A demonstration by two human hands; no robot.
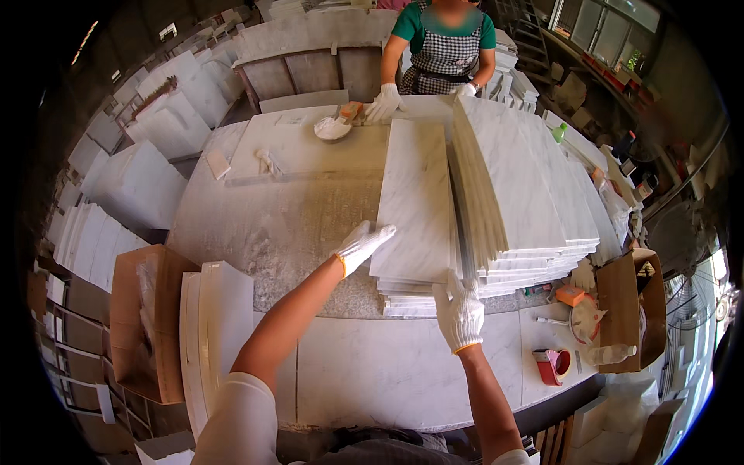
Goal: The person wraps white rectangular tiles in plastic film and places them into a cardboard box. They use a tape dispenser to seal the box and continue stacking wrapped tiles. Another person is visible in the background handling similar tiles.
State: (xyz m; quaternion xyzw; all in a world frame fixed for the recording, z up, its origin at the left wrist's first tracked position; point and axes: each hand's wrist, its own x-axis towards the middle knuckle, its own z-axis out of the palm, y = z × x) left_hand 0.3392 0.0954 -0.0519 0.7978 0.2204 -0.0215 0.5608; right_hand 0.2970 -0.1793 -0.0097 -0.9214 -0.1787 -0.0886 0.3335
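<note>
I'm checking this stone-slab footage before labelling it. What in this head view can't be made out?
- Right hand: fingertips curl over the near slab edge, so the grip is hidden.
- Low slab stack: count unreadable, edges too thin.
- Bowl: contents too small.
- Co-worker's hand: what it presses is unclear.
- Cardboard box: inside hidden by its wall.

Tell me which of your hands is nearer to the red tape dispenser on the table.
Right. The right hand rests on the near end of the white marble slab stack, just up-left of the red tape dispenser; the left hand lies farther left.
</note>
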